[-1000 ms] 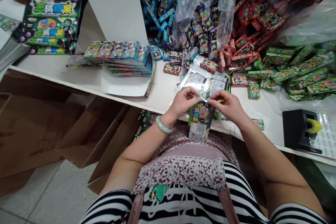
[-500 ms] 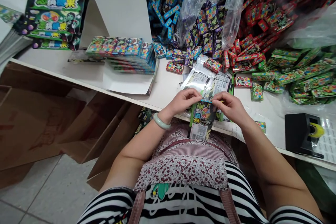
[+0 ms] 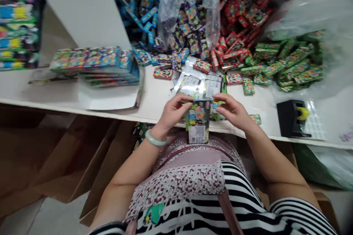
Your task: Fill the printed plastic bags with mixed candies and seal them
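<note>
Holding both forearms (image 3: 138, 165) angled inward; pinching black packet (image 3: 198, 119) near top-left corner with left hand (image 3: 173, 113), over front edge of table (image 3: 150, 101); holding right hand (image 3: 234, 112) beside top-right corner with thumb and index parted

Head-worn view, wide in field, facing forward and steeply down. The wearer's shirt (image 3: 242, 198) lies nearest, at the bottom; left hand (image 3: 173, 113) and right hand (image 3: 233, 112) sit close, near mid-frame; the counter (image 3: 154, 99) recedes beyond, and floor (image 3: 52, 214) enters at lower left.
</note>
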Action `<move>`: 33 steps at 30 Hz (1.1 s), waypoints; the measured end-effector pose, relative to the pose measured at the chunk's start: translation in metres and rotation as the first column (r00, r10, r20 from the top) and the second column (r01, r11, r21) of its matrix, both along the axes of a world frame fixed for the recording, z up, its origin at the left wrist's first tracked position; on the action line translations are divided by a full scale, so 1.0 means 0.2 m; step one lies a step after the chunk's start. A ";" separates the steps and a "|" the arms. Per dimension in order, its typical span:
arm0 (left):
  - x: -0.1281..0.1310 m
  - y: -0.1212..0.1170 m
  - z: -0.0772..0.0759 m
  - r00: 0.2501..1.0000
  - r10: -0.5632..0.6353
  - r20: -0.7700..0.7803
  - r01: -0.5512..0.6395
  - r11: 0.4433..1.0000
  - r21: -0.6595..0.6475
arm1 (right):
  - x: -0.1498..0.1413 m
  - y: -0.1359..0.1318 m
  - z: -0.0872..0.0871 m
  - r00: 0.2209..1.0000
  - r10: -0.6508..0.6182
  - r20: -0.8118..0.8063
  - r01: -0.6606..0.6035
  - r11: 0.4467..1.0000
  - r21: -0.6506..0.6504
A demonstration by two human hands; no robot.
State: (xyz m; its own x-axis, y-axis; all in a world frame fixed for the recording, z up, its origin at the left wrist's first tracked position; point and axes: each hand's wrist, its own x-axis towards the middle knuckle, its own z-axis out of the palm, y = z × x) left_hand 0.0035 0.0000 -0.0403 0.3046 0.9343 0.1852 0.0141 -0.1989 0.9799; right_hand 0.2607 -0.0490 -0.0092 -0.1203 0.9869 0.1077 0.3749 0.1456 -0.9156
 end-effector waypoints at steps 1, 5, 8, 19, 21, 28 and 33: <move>0.00 0.00 0.01 0.998 0.067 0.003 -0.067 0.998 -0.006 | 0.10 -0.01 0.00 0.997 -0.081 0.001 0.081 0.997 -0.010; 0.00 0.01 -0.01 0.985 0.169 -0.029 -0.170 0.984 -0.047 | 0.56 -0.08 -0.05 0.823 -0.517 0.236 0.530 0.848 0.010; 0.03 0.02 -0.04 0.993 0.090 -0.082 -0.098 0.991 -0.096 | 0.75 -0.11 -0.12 0.704 -0.457 0.543 0.565 0.824 -0.039; 0.05 0.04 -0.08 0.991 0.088 -0.099 -0.096 0.992 -0.082 | 0.74 -0.17 -0.22 0.600 -0.277 0.751 0.578 0.799 -0.166; 0.06 0.04 -0.09 0.991 0.089 -0.098 -0.097 0.992 -0.079 | 0.75 -0.20 -0.23 0.638 -0.324 0.699 0.570 0.809 -0.145; 0.06 0.03 -0.09 0.994 0.083 -0.075 -0.089 0.993 -0.079 | 0.82 -0.24 -0.28 0.782 -0.583 0.220 0.623 0.727 -0.289; 0.09 0.01 -0.07 0.995 0.066 -0.076 -0.071 0.996 -0.061 | 0.69 -0.19 -0.09 0.856 -0.516 0.036 0.515 0.843 -0.157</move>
State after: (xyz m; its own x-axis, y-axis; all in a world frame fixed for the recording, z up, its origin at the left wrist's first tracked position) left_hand 0.0225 0.0020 -0.0540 0.2502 0.9625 0.1046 0.0982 -0.1327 0.9863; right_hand 0.3983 -0.0868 -0.0265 0.4103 0.9104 -0.0531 0.3498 -0.2108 -0.9128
